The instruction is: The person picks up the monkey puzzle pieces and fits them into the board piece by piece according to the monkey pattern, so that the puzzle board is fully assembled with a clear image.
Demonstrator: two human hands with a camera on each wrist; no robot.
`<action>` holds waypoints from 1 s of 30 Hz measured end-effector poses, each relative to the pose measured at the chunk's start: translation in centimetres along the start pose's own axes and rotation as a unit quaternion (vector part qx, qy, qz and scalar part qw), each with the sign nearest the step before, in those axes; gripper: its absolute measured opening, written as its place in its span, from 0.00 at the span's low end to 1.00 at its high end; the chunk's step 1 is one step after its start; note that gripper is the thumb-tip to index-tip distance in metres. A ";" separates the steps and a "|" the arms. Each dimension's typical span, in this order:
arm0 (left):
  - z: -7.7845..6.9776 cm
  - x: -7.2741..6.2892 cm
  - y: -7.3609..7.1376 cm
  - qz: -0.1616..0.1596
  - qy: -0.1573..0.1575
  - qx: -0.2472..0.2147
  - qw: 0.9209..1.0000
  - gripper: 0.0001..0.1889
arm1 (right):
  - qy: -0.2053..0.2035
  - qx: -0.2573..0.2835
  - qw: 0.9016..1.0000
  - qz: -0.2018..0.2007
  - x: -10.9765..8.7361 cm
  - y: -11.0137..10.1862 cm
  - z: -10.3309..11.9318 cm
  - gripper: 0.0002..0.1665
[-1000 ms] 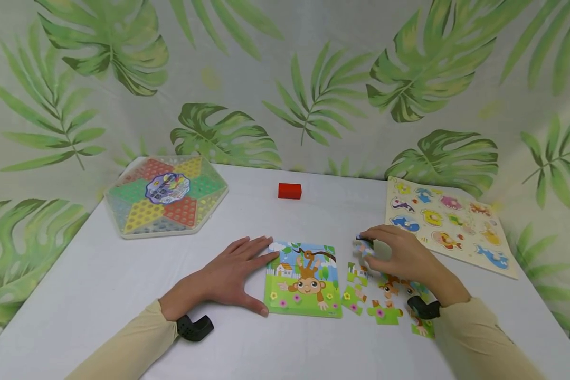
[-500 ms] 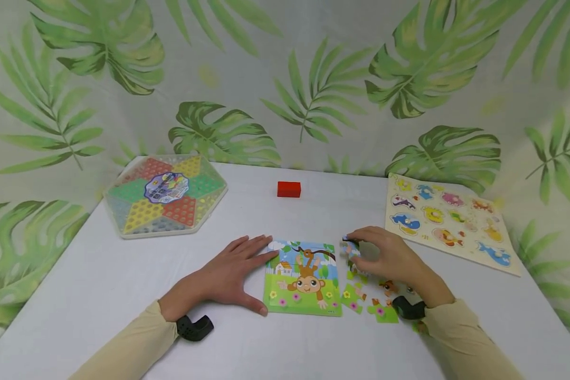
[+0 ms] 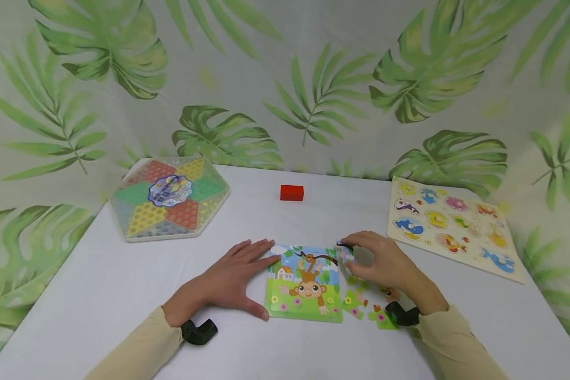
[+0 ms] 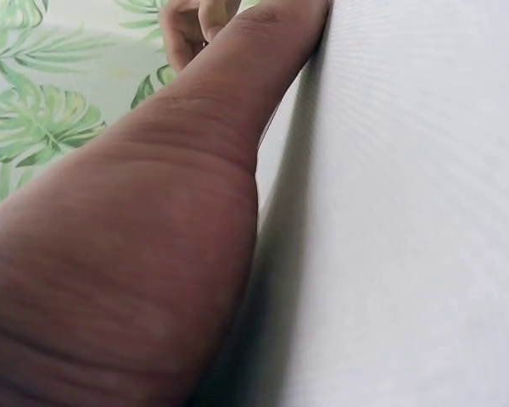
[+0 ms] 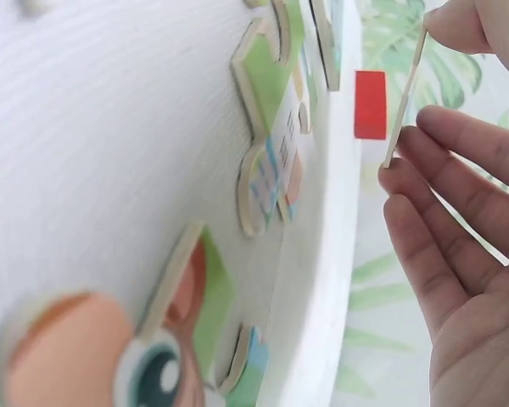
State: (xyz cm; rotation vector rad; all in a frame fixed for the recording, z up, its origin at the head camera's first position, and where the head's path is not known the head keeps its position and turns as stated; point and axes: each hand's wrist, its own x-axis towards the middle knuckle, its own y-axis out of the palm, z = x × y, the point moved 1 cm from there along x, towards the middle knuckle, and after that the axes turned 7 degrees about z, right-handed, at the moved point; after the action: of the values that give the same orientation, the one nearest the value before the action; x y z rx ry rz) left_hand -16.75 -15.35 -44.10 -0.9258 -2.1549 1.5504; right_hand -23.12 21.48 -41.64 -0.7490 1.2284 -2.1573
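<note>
Pictured at a white-draped table (image 3: 123, 285) before a leaf-print backdrop (image 3: 266, 68) in green and cream. Pinching a jigsaw piece (image 3: 345, 253) between right hand (image 3: 385, 259) thumb and fingers, near the upper right corner of a monkey picture board (image 3: 304, 285). Resting the left hand (image 3: 225, 277) at its left edge, fingers released and spread. Surrounded by loose pieces (image 3: 354, 305), hexagonal game board (image 3: 171, 198), red block (image 3: 292, 193) and sea-creature board (image 3: 448, 227).
</note>
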 end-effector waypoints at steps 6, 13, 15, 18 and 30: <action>0.0 -0.7 0.9 0.006 -0.003 -0.006 1.000 0.63 | 0.013 0.027 0.999 0.022 -0.8 1.4 0.4 0.27; -0.1 -0.9 0.4 0.000 -0.002 -0.005 1.000 0.63 | -0.020 0.023 0.999 0.014 0.0 1.5 1.3 0.27; 0.0 -0.8 0.1 0.002 -0.004 -0.006 1.000 0.63 | -0.033 0.016 0.999 0.014 0.6 1.2 1.5 0.27; 0.1 -0.7 -0.1 0.000 -0.005 -0.005 1.000 0.63 | -0.044 0.007 0.999 0.011 1.1 0.8 1.7 0.27; 0.0 0.2 0.0 0.004 -0.003 -0.006 1.000 0.63 | -0.034 -0.006 0.999 0.021 1.6 0.3 1.6 0.27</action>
State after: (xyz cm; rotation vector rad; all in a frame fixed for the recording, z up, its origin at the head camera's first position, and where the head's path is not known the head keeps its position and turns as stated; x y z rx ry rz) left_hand -16.88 -15.25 -44.10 -0.9366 -2.1681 1.5485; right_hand -23.06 19.27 -40.89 -0.7887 1.2114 -2.0756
